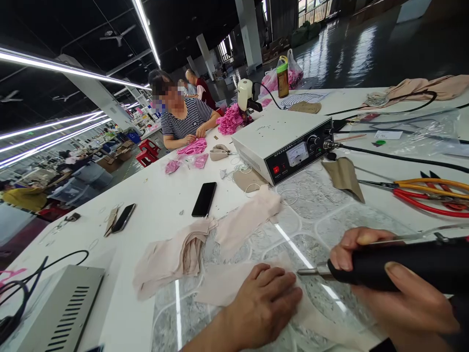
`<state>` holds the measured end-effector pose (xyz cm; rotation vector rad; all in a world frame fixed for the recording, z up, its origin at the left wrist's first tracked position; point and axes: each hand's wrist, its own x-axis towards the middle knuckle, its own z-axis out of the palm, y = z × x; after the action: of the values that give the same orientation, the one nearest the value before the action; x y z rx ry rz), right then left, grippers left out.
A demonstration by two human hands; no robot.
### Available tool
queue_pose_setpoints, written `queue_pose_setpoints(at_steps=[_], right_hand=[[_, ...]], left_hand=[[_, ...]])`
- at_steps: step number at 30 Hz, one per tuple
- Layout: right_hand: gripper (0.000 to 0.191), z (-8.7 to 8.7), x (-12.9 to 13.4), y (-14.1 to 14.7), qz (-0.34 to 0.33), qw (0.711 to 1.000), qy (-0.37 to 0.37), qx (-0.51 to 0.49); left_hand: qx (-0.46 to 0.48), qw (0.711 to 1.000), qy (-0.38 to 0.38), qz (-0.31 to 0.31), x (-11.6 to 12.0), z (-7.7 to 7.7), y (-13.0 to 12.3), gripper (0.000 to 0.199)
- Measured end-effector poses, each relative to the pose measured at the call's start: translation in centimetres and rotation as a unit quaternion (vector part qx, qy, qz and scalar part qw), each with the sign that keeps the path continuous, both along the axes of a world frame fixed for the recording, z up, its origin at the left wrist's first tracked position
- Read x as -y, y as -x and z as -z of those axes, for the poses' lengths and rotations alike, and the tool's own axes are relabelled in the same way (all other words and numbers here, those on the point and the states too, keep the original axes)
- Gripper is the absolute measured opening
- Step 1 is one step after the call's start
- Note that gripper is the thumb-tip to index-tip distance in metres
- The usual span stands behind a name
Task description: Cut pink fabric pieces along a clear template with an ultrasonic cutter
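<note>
My left hand (266, 303) lies palm down, fingers a little bent, on a thin pale pink fabric piece (223, 285). Coming in from the right, my right hand (406, 298) is wrapped round a black ultrasonic hand tool (406, 266). The tool's narrow metal tip (311, 272) points left, close to my left fingertips, at the fabric's edge. Whether the tip touches the cloth I cannot tell. Beyond my left hand sit a folded stack of pale pink fabric (176, 256) and another loose fabric piece (247, 220). A grey marbled sheet (308, 225) lies under the work.
A control box with a dial (282, 142) stands ahead. Red- and yellow-handled pliers (428, 193) lie at right; two phones (204, 199) lie left of centre. A grey vented box (62, 313) occupies the near left. Across the table, a person (188, 117) handles pink strips.
</note>
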<state>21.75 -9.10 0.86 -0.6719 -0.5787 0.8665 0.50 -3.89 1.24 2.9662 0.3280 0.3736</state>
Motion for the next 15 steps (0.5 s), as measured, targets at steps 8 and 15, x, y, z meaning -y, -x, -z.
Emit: queue_pose_setpoints(at_steps=[8, 15], right_hand=[[0.025, 1.8, 1.5, 0.1, -0.008, 0.999, 0.02, -0.027], [0.024, 0.5, 1.6, 0.1, -0.039, 0.999, 0.018, 0.027]], left_hand=[[-0.029, 1.0, 0.007, -0.002, -0.1, -0.3, 0.0, 0.026], [-0.02, 1.0, 0.015, 0.0, -0.2, -0.3, -0.1, 0.026]])
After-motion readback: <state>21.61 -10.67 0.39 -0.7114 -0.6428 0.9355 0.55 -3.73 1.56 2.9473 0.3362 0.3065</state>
